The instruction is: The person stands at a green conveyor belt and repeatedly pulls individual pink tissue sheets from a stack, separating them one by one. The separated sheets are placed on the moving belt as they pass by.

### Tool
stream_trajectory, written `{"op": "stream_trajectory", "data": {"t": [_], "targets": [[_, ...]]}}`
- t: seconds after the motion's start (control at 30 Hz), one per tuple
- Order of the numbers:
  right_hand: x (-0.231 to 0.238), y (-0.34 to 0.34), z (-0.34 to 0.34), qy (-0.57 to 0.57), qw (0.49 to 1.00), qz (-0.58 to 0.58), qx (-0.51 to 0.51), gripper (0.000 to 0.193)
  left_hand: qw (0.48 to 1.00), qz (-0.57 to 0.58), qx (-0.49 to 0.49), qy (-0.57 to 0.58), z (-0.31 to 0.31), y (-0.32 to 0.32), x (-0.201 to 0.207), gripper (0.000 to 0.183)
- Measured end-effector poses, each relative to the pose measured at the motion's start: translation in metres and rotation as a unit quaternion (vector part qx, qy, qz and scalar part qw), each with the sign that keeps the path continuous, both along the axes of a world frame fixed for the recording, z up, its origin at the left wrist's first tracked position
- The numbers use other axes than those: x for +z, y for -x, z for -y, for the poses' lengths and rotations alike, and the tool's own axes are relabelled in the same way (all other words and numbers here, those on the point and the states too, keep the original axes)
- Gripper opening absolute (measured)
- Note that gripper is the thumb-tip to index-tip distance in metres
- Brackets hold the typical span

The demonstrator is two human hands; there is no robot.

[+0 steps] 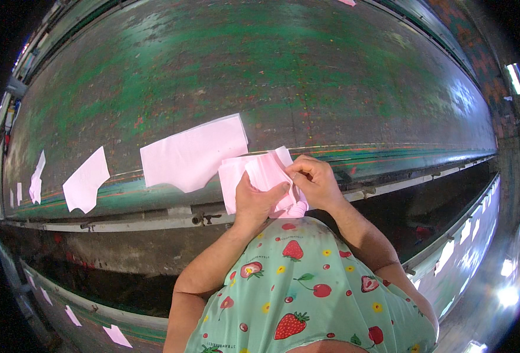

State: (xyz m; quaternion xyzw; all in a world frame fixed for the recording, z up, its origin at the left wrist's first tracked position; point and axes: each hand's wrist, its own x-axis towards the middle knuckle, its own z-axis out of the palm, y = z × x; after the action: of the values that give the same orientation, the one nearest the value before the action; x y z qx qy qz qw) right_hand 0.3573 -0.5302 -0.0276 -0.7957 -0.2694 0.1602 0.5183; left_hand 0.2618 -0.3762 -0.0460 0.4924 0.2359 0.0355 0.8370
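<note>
A stack of pink fabric pieces [266, 169] is held close in front of me at the table's near edge. My left hand [256, 199] grips it from the left, thumb pressed on top. At the stack's right side my right hand [313, 179] pinches an edge between thumb and fingers. Some of the pink cloth is bunched and rolled below, against my green fruit-print top [307, 282]. Just left of the stack, a larger cut pink panel [192, 154] lies flat on the table.
The long table [260, 70] has a worn green and dark surface. More pink cut pieces [87, 181] lie along its near left side. A metal rail [148, 220] with small fittings runs along the near edge. Behind me stands another table with pink pieces [117, 336].
</note>
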Motion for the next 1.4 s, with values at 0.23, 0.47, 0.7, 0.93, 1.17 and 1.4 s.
{"op": "stream_trajectory", "data": {"t": [0.23,0.47,0.7,0.93,1.17,1.4], "targets": [[0.002,0.0,0.003,0.032,0.996,-0.074,0.026,0.015,1.0,-0.009,-0.004,0.013,0.0,0.003,-0.006,0.05],[-0.012,0.001,0.001,-0.01,0.99,-0.133,0.04,0.015,0.994,-0.045,-0.017,0.1,-0.01,0.014,-0.022,0.051],[-0.022,0.006,-0.007,0.036,0.991,-0.121,0.047,0.015,0.975,0.07,0.173,-0.116,0.003,0.028,-0.039,0.075],[-0.027,0.008,-0.007,-0.002,0.978,-0.207,0.008,0.005,0.992,0.001,0.12,-0.033,-0.001,0.034,-0.064,0.027],[-0.042,-0.004,0.014,-0.127,0.95,-0.286,0.018,0.007,0.99,0.006,0.132,0.047,0.019,0.019,-0.027,0.045],[-0.041,-0.087,0.102,-0.33,0.882,-0.312,-0.128,0.022,0.974,0.107,0.081,0.181,0.024,0.02,0.026,0.063]]}}
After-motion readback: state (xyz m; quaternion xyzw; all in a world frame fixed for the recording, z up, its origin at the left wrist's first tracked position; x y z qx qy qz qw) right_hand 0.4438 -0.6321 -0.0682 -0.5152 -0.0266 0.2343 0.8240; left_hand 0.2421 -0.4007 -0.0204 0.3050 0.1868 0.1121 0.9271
